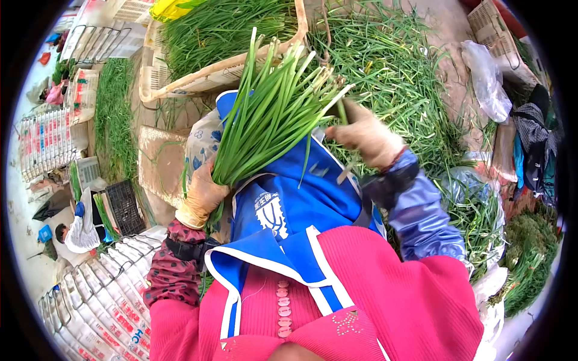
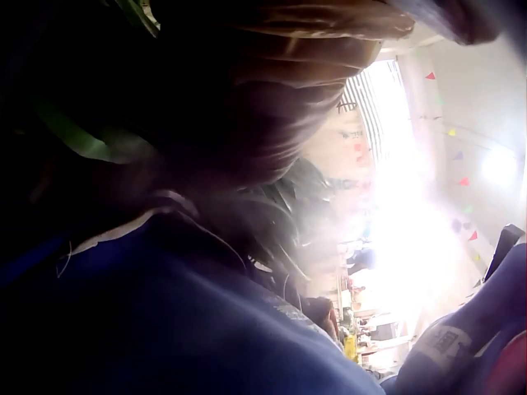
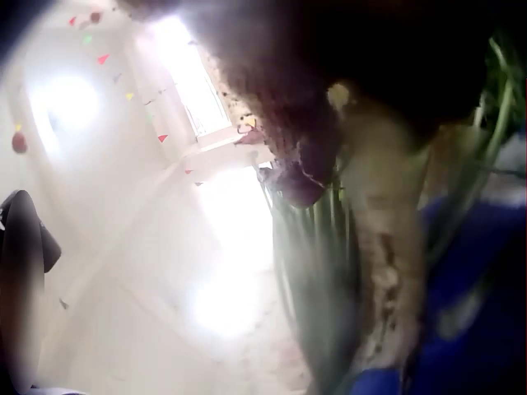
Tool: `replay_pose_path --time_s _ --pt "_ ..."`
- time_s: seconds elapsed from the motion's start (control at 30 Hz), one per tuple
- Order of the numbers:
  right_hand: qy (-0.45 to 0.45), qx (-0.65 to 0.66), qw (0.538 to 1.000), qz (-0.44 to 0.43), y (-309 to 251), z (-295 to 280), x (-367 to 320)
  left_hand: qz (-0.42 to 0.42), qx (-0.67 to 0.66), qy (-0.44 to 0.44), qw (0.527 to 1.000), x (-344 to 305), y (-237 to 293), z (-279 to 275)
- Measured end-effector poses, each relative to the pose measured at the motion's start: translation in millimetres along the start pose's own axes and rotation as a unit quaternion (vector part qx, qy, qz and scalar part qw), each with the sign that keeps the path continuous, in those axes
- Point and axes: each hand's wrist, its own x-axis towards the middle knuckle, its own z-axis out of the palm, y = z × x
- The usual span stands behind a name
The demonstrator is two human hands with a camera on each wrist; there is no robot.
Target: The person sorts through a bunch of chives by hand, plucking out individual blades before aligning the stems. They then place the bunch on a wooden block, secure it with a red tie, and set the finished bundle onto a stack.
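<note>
Head view: chive bunch (image 1: 265,114), tips away (fanned)

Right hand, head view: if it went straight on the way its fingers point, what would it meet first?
The fanned bundle of long green stalks that the tan-gloved left hand grips at its base. The tan-gloved right hand points across into it and seems to pinch an outer stalk.

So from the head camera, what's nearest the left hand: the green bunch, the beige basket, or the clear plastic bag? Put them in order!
1. green bunch: gripped by the left hand itself.
2. beige basket: just ahead, beyond the bunch.
3. clear plastic bag: far over on the right.
</note>
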Motion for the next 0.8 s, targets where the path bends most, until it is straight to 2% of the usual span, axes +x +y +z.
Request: replay_pose_path --time_s 0.03,0.07,0.13,0.17,0.27,0.3,0.33,0.37,0.4,0.43,0.47,0.5,0.53,0.6,0.67,0.73,0.77,0.8 --pt "-0.015 0.086 0.996 0.019 10 16 6 -0.015 -0.011 0.007 1.0 -2 3 2" --pt "-0.038 0.043 0.997 0.057 20 23 18 -0.03 -0.022 0.013 0.999 -5 5 1" --pt "0.006 -0.086 0.995 -0.05 38 31 32 -0.013 -0.025 0.04 0.999 -7 -16 -1" --pt "-0.005 -0.198 0.979 0.041 1 36 18 -0.016 -0.032 0.051 0.998 -9 -20 -3" --pt "0.001 -0.251 0.965 0.071 5 11 22 -0.014 -0.089 0.077 0.993 -15 -27 -5" --pt "0.039 -0.399 0.916 0.01 11 -2 26 -0.009 -0.09 0.087 0.992 -16 -30 -5" --pt "0.081 -0.456 0.885 0.055 2 -10 25 -0.002 -0.09 0.097 0.991 -16 -32 -6" --pt "0.123 -0.492 0.862 0.014 6 -30 28 0.013 -0.019 0.097 0.995 -17 -33 -10" --pt "0.205 -0.463 0.862 -0.003 8 -48 32 0.017 -0.025 0.098 0.995 -17 -36 -10" --pt "0.257 -0.4 0.879 0.03 5 -72 34 0.021 -0.031 0.099 0.994 -17 -38 -10" --pt "0.318 -0.359 0.876 0.05 11 -107 43 0.024 -0.038 0.101 0.994 -18 -40 -9" --pt "0.355 -0.263 0.897 0.033 -6 -104 33 0.023 -0.015 0.103 0.994 -19 -40 -9" --pt "0.347 -0.387 0.854 0.0 -18 -112 31 0.022 0.01 0.104 0.994 -20 -39 -11" --pt "0.308 -0.49 0.803 -0.14 -42 -74 18 0.03 0.047 0.114 0.992 -20 -35 -11" --pt "0.21 -0.544 0.748 -0.316 -57 -41 20 0.054 0.069 0.135 0.987 -15 -28 -7" --pt "0.131 -0.678 0.654 -0.31 -74 -1 20 0.084 0.098 0.169 0.977 -11 -15 0" --pt "0.133 -0.709 0.647 -0.246 -73 22 21 0.097 0.113 0.188 0.971 -11 -10 0" --pt "0.089 -0.712 0.656 -0.233 -73 31 23 0.111 0.156 0.192 0.963 -12 -7 -2"
